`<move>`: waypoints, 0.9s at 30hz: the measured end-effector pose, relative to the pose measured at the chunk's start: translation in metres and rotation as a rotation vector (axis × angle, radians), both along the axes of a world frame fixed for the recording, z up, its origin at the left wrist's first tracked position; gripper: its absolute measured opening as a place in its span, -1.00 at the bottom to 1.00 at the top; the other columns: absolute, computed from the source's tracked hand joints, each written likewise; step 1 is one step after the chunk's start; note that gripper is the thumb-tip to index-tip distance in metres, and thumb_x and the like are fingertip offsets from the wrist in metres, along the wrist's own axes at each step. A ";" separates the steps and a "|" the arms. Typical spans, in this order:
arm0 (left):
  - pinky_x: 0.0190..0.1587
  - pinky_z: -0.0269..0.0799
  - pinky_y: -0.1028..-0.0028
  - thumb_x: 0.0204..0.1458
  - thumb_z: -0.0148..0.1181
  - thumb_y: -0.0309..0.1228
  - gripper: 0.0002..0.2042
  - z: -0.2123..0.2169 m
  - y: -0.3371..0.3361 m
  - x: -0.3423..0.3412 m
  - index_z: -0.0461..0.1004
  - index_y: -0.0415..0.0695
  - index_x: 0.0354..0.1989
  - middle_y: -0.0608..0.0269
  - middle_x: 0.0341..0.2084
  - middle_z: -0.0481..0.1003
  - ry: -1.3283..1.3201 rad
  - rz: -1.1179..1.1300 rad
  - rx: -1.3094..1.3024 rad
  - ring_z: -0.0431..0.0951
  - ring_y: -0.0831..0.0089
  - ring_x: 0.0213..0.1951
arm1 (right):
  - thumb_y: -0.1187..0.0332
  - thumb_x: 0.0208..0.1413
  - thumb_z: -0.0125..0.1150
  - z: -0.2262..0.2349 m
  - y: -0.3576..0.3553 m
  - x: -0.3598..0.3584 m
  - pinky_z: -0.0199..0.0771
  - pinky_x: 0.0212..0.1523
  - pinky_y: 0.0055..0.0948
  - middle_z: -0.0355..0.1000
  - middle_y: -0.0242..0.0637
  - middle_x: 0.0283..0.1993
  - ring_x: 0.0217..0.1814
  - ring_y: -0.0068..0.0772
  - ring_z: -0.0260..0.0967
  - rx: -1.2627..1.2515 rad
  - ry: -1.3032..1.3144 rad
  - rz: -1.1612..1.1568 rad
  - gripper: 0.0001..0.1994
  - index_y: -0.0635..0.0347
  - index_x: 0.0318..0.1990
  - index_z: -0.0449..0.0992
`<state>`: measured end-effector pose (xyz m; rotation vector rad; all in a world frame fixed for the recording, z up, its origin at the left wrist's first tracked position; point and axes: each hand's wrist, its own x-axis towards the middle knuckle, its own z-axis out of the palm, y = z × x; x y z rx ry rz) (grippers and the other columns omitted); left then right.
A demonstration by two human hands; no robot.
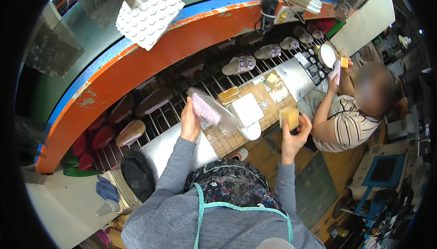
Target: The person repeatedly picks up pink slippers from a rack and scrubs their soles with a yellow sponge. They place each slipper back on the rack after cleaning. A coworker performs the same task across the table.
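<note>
My left hand (189, 124) is closed on a sandal (207, 109) with a pinkish upper and a pale sole, tilted and smeared by motion. In my right hand (297, 136), a yellow sponge block (290, 118) is pinched between thumb and fingers, apart from the sandal. Between the two hands, a white plastic tub (246, 109) sits on a worktop covered in brown cardboard (219, 142). Behind the tub lies a darker yellow block (229, 95), with a pale sponge piece (271, 80) farther right.
A slatted conveyor (157, 119) carries several sandals (239, 65) under an orange-edged hood (109, 83). At right, a co-worker (350, 117) holds a yellow sponge (344, 62) and a pinkish shoe part beside a white bowl (326, 56). A black bag (136, 174) lies left of my arm.
</note>
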<state>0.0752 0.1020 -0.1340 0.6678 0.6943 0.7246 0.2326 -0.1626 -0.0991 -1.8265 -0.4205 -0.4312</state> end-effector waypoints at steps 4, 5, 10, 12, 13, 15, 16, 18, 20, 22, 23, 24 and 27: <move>-0.29 0.41 0.52 0.31 -0.03 -0.35 -0.87 -0.060 0.077 -0.011 0.39 -0.12 -0.18 0.31 -0.27 0.51 0.177 -0.009 0.142 0.52 0.55 -0.31 | 0.41 -0.04 0.43 -0.024 -0.028 -0.016 0.20 -0.09 -0.49 0.41 -0.33 -0.04 -0.06 -0.49 0.31 -0.017 0.184 -0.048 -0.40 0.15 0.19 0.31; -0.34 0.38 0.54 0.30 -0.01 -0.38 -0.90 -0.076 0.096 -0.005 0.36 -0.10 -0.25 0.33 -0.30 0.50 0.304 0.007 0.199 0.50 0.57 -0.36 | 0.41 -0.03 0.43 -0.026 -0.034 -0.019 0.18 -0.10 -0.51 0.41 -0.34 -0.05 -0.07 -0.51 0.30 -0.064 0.210 -0.072 -0.39 0.15 0.19 0.30; -0.39 0.30 0.56 0.18 0.18 -0.39 -0.93 -0.140 0.154 0.044 0.46 -0.08 -0.26 0.42 -0.41 0.49 0.219 0.030 0.225 0.44 0.63 -0.45 | 0.43 -0.03 0.42 -0.028 -0.038 -0.017 0.17 -0.10 -0.52 0.41 -0.36 -0.06 -0.10 -0.56 0.26 0.050 0.242 -0.059 -0.39 0.18 0.20 0.28; -0.37 0.33 0.52 0.11 0.26 -0.34 -0.86 -0.161 0.160 0.060 0.54 -0.15 -0.32 0.37 -0.44 0.54 0.525 0.022 0.338 0.47 0.57 -0.43 | 0.45 -0.02 0.42 -0.024 -0.036 -0.016 0.16 -0.10 -0.52 0.41 -0.34 -0.06 -0.12 -0.57 0.24 0.071 0.227 -0.059 -0.38 0.19 0.20 0.27; -0.32 0.39 0.49 0.07 0.31 -0.31 -0.81 -0.170 0.162 0.063 0.57 -0.20 -0.36 0.32 -0.44 0.58 0.739 -0.004 0.413 0.52 0.51 -0.40 | 0.46 -0.02 0.41 -0.022 -0.035 -0.016 0.16 -0.10 -0.53 0.40 -0.34 -0.06 -0.12 -0.56 0.24 0.085 0.219 -0.051 -0.39 0.19 0.20 0.27; -0.05 0.47 0.39 -0.10 0.45 -0.24 -0.68 -0.187 0.150 0.069 0.64 -0.22 -0.26 0.07 -0.32 0.64 1.086 0.137 0.448 0.64 0.27 -0.23 | 0.47 -0.02 0.41 -0.018 -0.035 -0.015 0.16 -0.09 -0.53 0.40 -0.32 -0.06 -0.12 -0.56 0.24 0.094 0.205 -0.042 -0.39 0.20 0.20 0.27; -0.06 0.48 0.35 -0.12 0.45 -0.25 -0.73 -0.191 0.146 0.070 0.66 -0.18 -0.32 0.06 -0.31 0.64 1.165 0.123 0.416 0.64 0.20 -0.22 | 0.47 -0.02 0.41 -0.016 -0.037 -0.014 0.17 -0.09 -0.53 0.40 -0.32 -0.06 -0.12 -0.55 0.24 0.092 0.188 -0.045 -0.39 0.20 0.20 0.27; -0.06 0.49 0.30 -0.17 0.46 -0.26 -0.77 -0.191 0.140 0.070 0.67 -0.13 -0.39 0.05 -0.31 0.64 1.254 0.122 0.378 0.64 0.13 -0.21 | 0.48 -0.02 0.41 -0.015 -0.041 -0.014 0.18 -0.08 -0.52 0.39 -0.31 -0.06 -0.13 -0.54 0.24 0.056 0.173 -0.069 -0.38 0.20 0.21 0.26; -0.06 0.49 0.30 -0.20 0.49 -0.23 -0.74 -0.179 0.136 0.069 0.68 -0.12 -0.39 0.06 -0.30 0.64 1.258 0.162 0.362 0.64 0.13 -0.22 | 0.48 -0.03 0.41 -0.018 -0.044 -0.012 0.18 -0.10 -0.52 0.39 -0.31 -0.06 -0.14 -0.54 0.24 0.089 0.203 -0.071 -0.37 0.21 0.21 0.26; -0.08 0.49 0.31 -0.22 0.50 -0.23 -0.74 -0.158 0.131 0.067 0.68 -0.12 -0.40 0.07 -0.31 0.64 1.287 0.109 0.408 0.64 0.13 -0.23 | 0.48 -0.03 0.42 -0.024 -0.048 -0.016 0.20 -0.08 -0.51 0.40 -0.29 -0.05 -0.12 -0.53 0.25 0.115 0.253 -0.075 -0.37 0.22 0.21 0.26; -0.08 0.49 0.31 -0.23 0.51 -0.23 -0.74 -0.146 0.129 0.068 0.68 -0.12 -0.41 0.07 -0.32 0.64 1.306 0.089 0.403 0.64 0.13 -0.23 | 0.49 -0.04 0.42 -0.028 -0.050 -0.017 0.22 -0.05 -0.50 0.40 -0.28 -0.05 -0.11 -0.51 0.27 0.125 0.281 -0.078 -0.37 0.22 0.21 0.27; -0.12 0.49 0.36 -0.21 0.50 -0.22 -0.74 -0.134 0.125 0.074 0.68 -0.12 -0.40 0.08 -0.35 0.64 1.303 0.009 0.491 0.64 0.19 -0.27 | 0.49 -0.04 0.42 -0.033 -0.052 -0.018 0.24 -0.03 -0.49 0.40 -0.27 -0.04 -0.09 -0.50 0.29 0.135 0.305 -0.082 -0.38 0.23 0.20 0.28; -0.15 0.48 0.40 -0.16 0.46 -0.21 -0.74 -0.111 0.114 0.119 0.68 -0.12 -0.39 0.04 -0.38 0.64 0.983 -0.018 0.715 0.64 0.27 -0.32 | 0.49 -0.05 0.42 -0.050 -0.055 -0.027 0.27 0.10 -0.43 0.40 -0.22 -0.02 0.00 -0.43 0.33 0.003 0.369 -0.173 -0.42 0.24 0.17 0.33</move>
